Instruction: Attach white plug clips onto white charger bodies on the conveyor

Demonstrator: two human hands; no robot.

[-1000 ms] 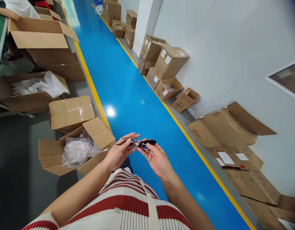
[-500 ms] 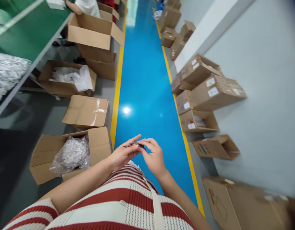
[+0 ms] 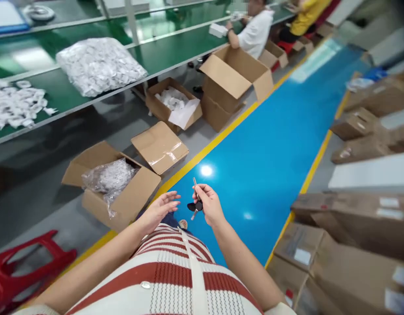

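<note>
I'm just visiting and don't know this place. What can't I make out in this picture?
All in the head view:
- Keys: partly covered by the right hand; any markings are too small to read.
- Red stool: cut off by the picture's left edge.
- Plastic bag in the open box: its crinkled, shiny film obscures the contents.
- White label on a right-side carton: any print is lost in blur.
</note>
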